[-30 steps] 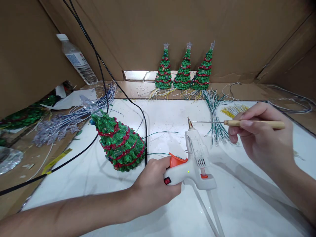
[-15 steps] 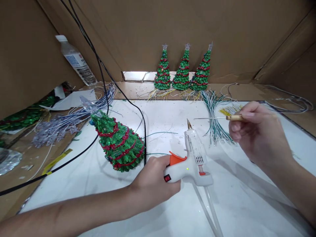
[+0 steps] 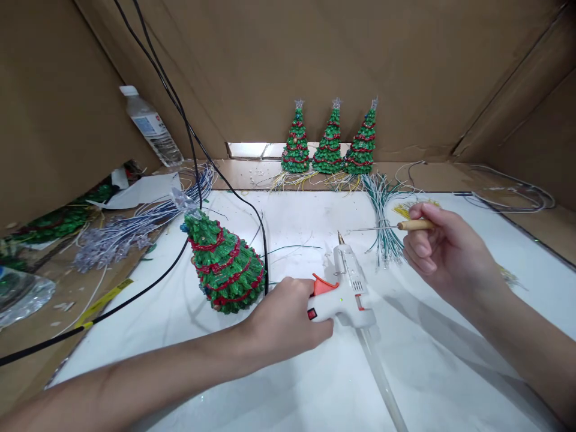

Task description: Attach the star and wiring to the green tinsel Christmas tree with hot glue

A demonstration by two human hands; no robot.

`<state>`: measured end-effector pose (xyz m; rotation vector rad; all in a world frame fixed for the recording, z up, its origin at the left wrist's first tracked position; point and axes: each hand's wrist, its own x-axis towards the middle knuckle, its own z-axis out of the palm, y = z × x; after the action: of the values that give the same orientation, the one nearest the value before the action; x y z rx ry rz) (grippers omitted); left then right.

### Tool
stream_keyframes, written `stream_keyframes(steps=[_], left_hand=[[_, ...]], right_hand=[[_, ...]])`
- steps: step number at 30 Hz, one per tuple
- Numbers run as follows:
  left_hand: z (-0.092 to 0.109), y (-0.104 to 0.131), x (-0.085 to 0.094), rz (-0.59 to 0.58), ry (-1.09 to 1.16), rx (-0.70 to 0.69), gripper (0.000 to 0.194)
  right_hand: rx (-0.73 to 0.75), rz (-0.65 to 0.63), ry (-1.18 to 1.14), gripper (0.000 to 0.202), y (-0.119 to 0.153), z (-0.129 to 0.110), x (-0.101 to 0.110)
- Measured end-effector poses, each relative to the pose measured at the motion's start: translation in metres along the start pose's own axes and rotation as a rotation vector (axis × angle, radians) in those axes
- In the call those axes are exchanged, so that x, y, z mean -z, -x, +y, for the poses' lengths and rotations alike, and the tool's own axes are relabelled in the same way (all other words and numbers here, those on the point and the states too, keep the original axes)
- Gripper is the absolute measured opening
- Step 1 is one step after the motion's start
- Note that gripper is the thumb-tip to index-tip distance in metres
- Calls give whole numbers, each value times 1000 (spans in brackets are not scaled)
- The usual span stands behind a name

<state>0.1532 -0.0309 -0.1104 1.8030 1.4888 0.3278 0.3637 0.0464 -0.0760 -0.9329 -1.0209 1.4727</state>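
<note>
My left hand (image 3: 292, 318) is wrapped round the handle of a white hot glue gun (image 3: 353, 276) with an orange trigger and a small lit green light. Its metal nozzle points away from me, and glue sticks trail out of its back end. Between the thumb and fingers of my right hand (image 3: 441, 246) is a thin metal awl (image 3: 416, 224) with a wooden handle. The awl's tip reaches left, close to the nozzle. A green Christmas tree figurine (image 3: 229, 264) with red garlands and a clear top leans on the white table, left of the glue gun.
Three similar tree figurines (image 3: 333, 147) stand against the cardboard wall at the back. Bundles of green and white wires (image 3: 382, 210) lie behind the awl. Black cables (image 3: 243, 201) cross the left side. A plastic bottle (image 3: 155, 132) leans in the back left corner, near bundled clear-tipped wires (image 3: 112, 234).
The awl's tip has come nearer the nozzle as my right hand moved left. The glue gun has turned slightly in my left hand. The whole view has shifted a little.
</note>
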Motion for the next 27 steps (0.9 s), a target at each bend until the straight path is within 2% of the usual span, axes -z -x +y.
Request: stream_keyframes(steps=[3, 7, 16, 21, 23, 27], left_hand=[[4, -2, 2, 16, -65, 4, 15], [11, -4, 4, 40, -214, 49, 26], [25, -6, -1, 159, -624, 3, 55], [28, 6, -1, 180, -728, -70, 55], [23, 16, 3, 237, -773, -163, 47], [5, 33, 16, 645, -761, -650, 19]], right_hand=[[49, -68, 30, 18, 2, 0, 1], [120, -125, 51, 17, 3, 0, 2], [171, -178, 54, 18, 7, 3, 2], [158, -149, 58, 20, 7, 2, 3], [156, -149, 70, 23, 8, 2, 2], [126, -182, 93, 26, 11, 3, -2]])
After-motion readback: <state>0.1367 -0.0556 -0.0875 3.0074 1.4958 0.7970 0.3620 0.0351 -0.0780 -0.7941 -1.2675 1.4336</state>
